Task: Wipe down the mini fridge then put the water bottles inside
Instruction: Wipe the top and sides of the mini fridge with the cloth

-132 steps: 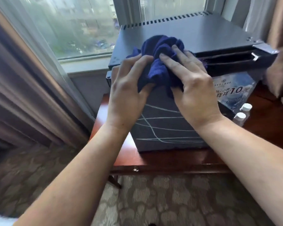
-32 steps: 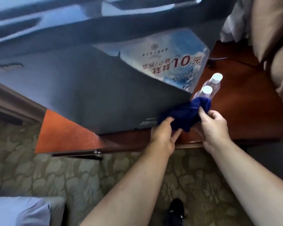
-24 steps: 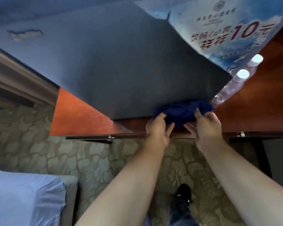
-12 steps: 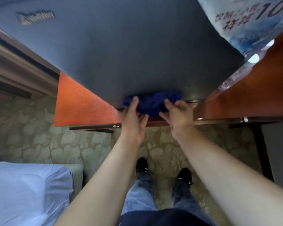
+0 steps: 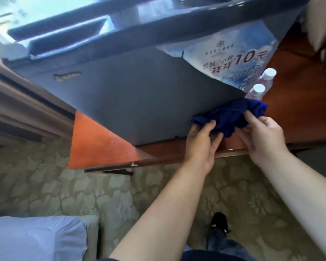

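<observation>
Patterned carpet runs under one wooden table (image 5: 102,144) bearing one mini fridge (image 5: 139,102), door shut. Both hands — left hand (image 5: 201,142), right hand (image 5: 262,134) — pinch one blue cloth (image 5: 231,117) against its lower corner, likely for firmer wiping. Two water bottles (image 5: 260,89) wait just beside — still outside.

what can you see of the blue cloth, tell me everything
The blue cloth is deep navy, soft and terry-like, bunched into a crumpled wad. It sits against the lower right corner of the mini fridge front, just above the wooden table. The left hand and right hand pinch it from either side.
</observation>
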The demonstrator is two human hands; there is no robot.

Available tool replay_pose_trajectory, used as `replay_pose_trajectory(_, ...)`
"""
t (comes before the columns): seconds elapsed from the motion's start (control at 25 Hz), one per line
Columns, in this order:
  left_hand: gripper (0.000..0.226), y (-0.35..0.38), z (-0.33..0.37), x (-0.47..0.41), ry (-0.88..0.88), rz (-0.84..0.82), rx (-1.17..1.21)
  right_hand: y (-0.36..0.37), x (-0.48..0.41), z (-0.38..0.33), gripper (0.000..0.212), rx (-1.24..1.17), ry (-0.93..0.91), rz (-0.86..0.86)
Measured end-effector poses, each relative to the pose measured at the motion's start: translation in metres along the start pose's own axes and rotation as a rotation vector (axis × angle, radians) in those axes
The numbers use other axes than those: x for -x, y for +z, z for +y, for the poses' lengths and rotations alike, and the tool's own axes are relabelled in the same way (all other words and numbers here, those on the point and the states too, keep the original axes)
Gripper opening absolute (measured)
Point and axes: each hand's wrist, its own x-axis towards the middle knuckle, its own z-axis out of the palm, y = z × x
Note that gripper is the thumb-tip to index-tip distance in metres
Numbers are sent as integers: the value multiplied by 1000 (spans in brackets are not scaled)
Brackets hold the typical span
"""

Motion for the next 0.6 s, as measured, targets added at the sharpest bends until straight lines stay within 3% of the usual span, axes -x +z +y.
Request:
replay_pose_trajectory(0.12,24,-15,27,20,21,-17,39,18,23,-11,11,31,46,-92)
replay_pose_trajectory(0.28,18,-43,72,53,116,-38,67,65,65,-13,16,-40,53,-162)
replay_pose_trajectory(0.48,36,-81,124,94,330,-127,-150,118,125,-13,18,-140,-8,-206)
replay_pose_trajectory(0.6,27,-93,154,119,403,-224,-257,144,160,-23,13,-175,-130,-226)
